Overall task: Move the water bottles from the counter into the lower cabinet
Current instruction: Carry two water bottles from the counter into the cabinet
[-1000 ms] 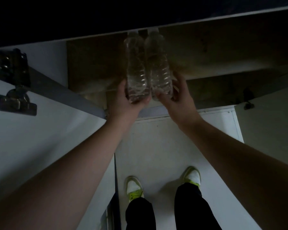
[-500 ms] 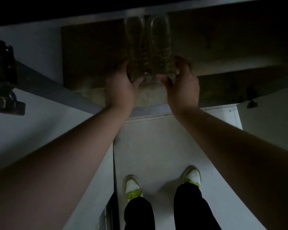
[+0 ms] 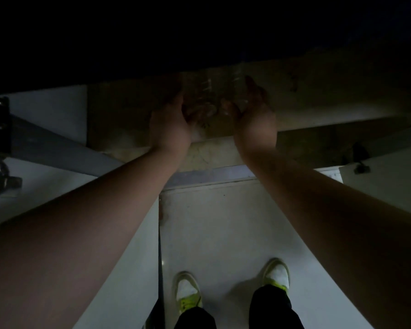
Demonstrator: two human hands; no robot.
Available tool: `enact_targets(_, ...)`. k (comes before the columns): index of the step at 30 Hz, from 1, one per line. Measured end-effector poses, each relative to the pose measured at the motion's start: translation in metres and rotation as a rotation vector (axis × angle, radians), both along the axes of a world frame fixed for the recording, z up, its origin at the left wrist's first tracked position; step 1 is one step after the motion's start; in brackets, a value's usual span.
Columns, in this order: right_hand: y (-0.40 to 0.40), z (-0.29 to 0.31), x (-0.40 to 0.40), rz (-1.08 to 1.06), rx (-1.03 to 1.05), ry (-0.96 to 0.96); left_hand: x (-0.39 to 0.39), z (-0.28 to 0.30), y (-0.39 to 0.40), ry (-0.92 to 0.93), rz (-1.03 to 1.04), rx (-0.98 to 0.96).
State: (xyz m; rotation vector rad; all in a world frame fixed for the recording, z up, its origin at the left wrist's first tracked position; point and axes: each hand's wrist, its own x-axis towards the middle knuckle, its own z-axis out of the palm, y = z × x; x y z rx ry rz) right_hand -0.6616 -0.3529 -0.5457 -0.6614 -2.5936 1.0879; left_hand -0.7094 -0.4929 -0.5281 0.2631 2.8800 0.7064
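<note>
Just past the front edge of the cabinet floor (image 3: 214, 154), seen from the head view, two clear bottles (image 3: 207, 96) lie side by side, touching or nearly so, with their long axes running away from the person into the dark interior. Caps are lost in shadow; only the near ends and ribbed sides show. The left hand (image 3: 170, 125) cups the near end of the left bottle, and the right hand (image 3: 255, 115) wraps the side of the right one, fingers (image 3: 249, 85) reaching along it. Both hands grip their bottles, neither one released. Neither is clearly nearer to the cabinet floor; they sit level, a bottle each. I cannot tell whether the bottles rest on that floor or hang just over it. Judging by this, the coming move is a straight push along the bottles' axes, deeper from that front edge. An open door (image 3: 45, 186) stands left of the cabinet floor.
</note>
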Motion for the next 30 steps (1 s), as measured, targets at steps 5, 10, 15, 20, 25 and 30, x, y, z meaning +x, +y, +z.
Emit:
enact_targets(5, 0.004, 0.000, 0.026, 0.059, 0.045, -0.100, 0.019, 0.003, -0.005, -0.040, -0.048, -0.037)
enact_targets(10, 0.007, 0.027, 0.095, 0.021, 0.042, -0.222, 0.069, 0.020, -0.016, -0.049, -0.059, 0.063)
enact_targets(15, 0.012, 0.067, 0.152, 0.163, 0.084, -0.464, 0.111, 0.052, -0.029, -0.106, -0.191, 0.027)
enact_targets(20, 0.015, 0.143, 0.211, 0.357, 0.227, -0.596, 0.150, 0.119, -0.038, -0.232, -0.428, -0.153)
enact_targets(25, 0.018, 0.246, 0.279, 0.350, 0.342, -0.647, 0.202, 0.219, -0.051, -0.270, -0.498, -0.255)
enact_targets(30, 0.009, 0.335, 0.345, 0.278, 0.399, -0.657, 0.263, 0.314, -0.066, -0.126, -0.631, -0.266)
